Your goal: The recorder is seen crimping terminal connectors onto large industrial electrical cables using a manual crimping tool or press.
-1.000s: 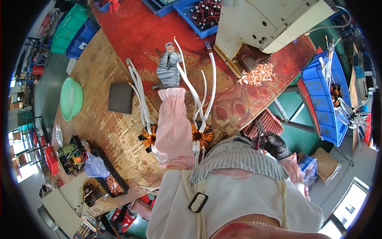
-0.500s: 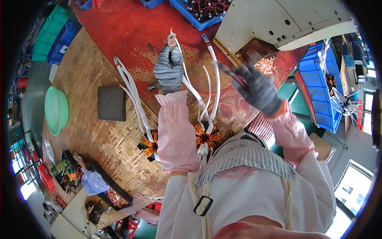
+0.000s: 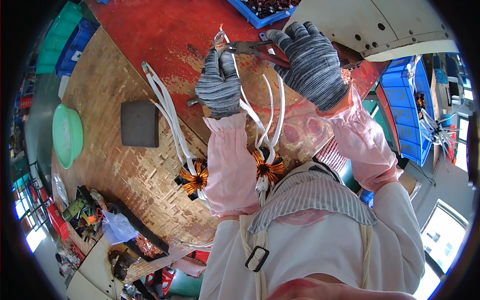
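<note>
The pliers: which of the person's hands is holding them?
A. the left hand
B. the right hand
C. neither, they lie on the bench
B: the right hand grips the handles of the pliers, whose tip meets the white-sleeved wire end pinched in the left hand.

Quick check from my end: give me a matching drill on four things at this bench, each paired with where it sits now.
Things:
1. pliers
2. green bowl
3. dark block
4. blue crate

Places:
A. far left of the bench
B. in the right hand, jaws at a wire tip above the left hand
C. off the bench's right edge
D. left of the white leads

Pairs: 1-B, 2-A, 3-D, 4-C
</note>
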A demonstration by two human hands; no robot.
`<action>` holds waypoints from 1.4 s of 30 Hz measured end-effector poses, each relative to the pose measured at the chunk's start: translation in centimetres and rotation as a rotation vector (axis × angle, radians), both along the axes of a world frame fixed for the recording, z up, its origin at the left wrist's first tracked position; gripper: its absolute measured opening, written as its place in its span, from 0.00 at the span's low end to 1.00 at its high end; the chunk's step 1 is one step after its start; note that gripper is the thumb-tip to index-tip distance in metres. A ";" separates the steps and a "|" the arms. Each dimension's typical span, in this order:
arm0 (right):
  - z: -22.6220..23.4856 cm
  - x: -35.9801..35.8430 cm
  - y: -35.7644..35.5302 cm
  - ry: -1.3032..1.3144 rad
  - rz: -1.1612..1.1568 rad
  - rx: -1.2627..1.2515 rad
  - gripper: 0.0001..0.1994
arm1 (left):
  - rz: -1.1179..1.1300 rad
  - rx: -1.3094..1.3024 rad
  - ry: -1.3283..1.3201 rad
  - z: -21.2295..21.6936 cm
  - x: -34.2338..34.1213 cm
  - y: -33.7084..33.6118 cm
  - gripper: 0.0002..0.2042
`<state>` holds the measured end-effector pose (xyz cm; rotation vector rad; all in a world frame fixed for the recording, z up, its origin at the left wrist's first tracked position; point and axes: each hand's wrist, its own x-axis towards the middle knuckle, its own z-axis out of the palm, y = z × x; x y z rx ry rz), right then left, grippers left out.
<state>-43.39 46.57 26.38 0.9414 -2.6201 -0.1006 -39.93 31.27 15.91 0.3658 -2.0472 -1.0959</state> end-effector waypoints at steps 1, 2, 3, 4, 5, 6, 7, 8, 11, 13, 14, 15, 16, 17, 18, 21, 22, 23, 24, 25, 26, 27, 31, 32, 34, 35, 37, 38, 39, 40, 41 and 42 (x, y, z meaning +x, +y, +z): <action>0.0 0.0 -0.1 -0.001 0.002 -0.001 0.19 | -0.010 0.019 0.010 0.2 0.1 0.0 0.10; 0.1 0.0 -0.2 -0.014 -0.007 -0.001 0.20 | -0.009 0.018 0.010 0.2 0.1 0.0 0.10; 0.2 0.0 -0.1 -0.025 -0.021 0.002 0.20 | -0.016 0.024 0.003 0.2 0.1 0.1 0.09; 0.2 -0.1 0.0 -0.023 -0.024 0.003 0.20 | -0.024 0.031 -0.003 0.2 -0.1 0.2 0.09; 0.2 -0.3 0.1 -0.009 -0.023 0.015 0.20 | -0.028 0.032 -0.001 0.0 -0.2 0.3 0.09; 0.2 -0.4 0.3 0.006 -0.023 0.028 0.20 | -0.042 0.022 0.010 -0.4 -0.5 0.4 0.09; 0.3 -0.5 0.4 0.008 -0.028 0.030 0.20 | -0.056 0.012 0.021 -0.7 -0.7 0.5 0.09; 0.6 -0.3 -0.3 -0.010 -0.024 0.039 0.21 | -0.035 -0.003 0.012 -0.5 -0.1 -0.1 0.09; 1.6 -0.1 -0.7 -0.030 -0.029 0.070 0.22 | -0.021 0.028 0.018 -0.4 -0.1 0.0 0.11; 2.3 -0.3 -0.7 -0.041 -0.028 0.085 0.23 | -0.023 0.000 0.011 -0.1 -0.2 0.4 0.09; 2.7 -0.5 -0.6 0.015 0.002 0.145 0.23 | -0.029 0.003 0.011 0.1 -0.4 0.5 0.09; 3.0 -0.7 -0.5 0.070 0.031 0.206 0.23 | -0.026 -0.016 -0.015 0.3 -0.6 0.7 0.09; 3.5 -0.8 -0.6 0.068 0.038 0.200 0.23 | -0.009 -0.044 -0.045 0.7 -0.4 0.5 0.09; 4.0 -1.1 -0.6 0.006 0.130 0.215 0.20 | -0.003 -0.049 -0.048 0.8 -0.2 0.3 0.09; 4.1 -1.4 -0.5 -0.056 0.218 0.232 0.18 | -0.007 -0.034 -0.086 0.7 -0.1 0.2 0.10; 1.0 -3.2 -0.3 -0.138 0.163 0.150 0.19 | 0.001 -0.026 -0.116 0.3 -0.3 0.0 0.10; 0.2 -3.8 -0.1 -0.273 0.069 0.103 0.22 | 0.008 -0.032 -0.106 0.3 -0.5 0.0 0.10; -0.5 -3.9 0.1 -0.202 0.129 0.069 0.21 | 0.009 -0.036 -0.107 0.4 -0.7 0.1 0.10; -0.7 -3.8 0.1 -0.200 0.128 0.069 0.21 | 0.021 -0.026 -0.114 0.3 -0.9 0.2 0.10; -0.8 -3.5 -0.1 -0.263 0.081 0.064 0.21 | 0.035 -0.016 -0.122 0.3 -0.9 0.3 0.10; -0.8 -3.2 -0.4 -0.326 0.035 0.059 0.21 | 0.035 -0.018 -0.122 0.5 -0.9 0.4 0.10; -0.7 -2.9 -0.8 -0.325 0.035 0.057 0.21 | 0.070 -0.045 -0.156 0.9 -1.0 0.6 0.10; -1.2 -2.6 -1.2 -0.429 -0.077 0.082 0.25 | 0.076 -0.004 -0.130 0.4 -1.4 0.3 0.10; -1.3 -2.8 -1.0 -0.380 -0.068 0.078 0.26 | 0.074 -0.007 -0.129 0.4 -1.5 0.4 0.10; -1.4 -3.3 -1.0 -0.323 -0.056 0.114 0.27 | 0.079 -0.032 -0.142 0.4 -1.5 0.4 0.10; -1.4 -3.5 -0.9 -0.262 -0.048 0.154 0.27 | 0.070 -0.014 -0.135 0.6 -1.5 0.6 0.10; -1.5 -3.4 -0.8 -0.233 -0.035 0.130 0.28 | 0.078 -0.014 -0.123 0.1 -1.6 0.6 0.10; -1.6 -3.4 -0.7 -0.205 -0.022 0.109 0.28 | 0.086 -0.013 -0.113 0.0 -1.7 0.7 0.10; -1.5 -3.4 -0.5 -0.206 -0.025 0.108 0.28 | 0.083 -0.013 -0.113 0.0 -1.7 0.6 0.10; -1.4 -3.5 -0.4 -0.243 0.005 0.075 0.28 | 0.067 0.017 -0.124 0.0 -1.6 0.6 0.10; -1.2 -3.5 -0.3 -0.281 0.036 0.042 0.28 | 0.052 0.047 -0.135 0.0 -1.5 0.6 0.10; -1.0 -3.5 -0.2 -0.281 0.034 0.041 0.28 | 0.050 0.046 -0.135 0.2 -1.4 0.7 0.10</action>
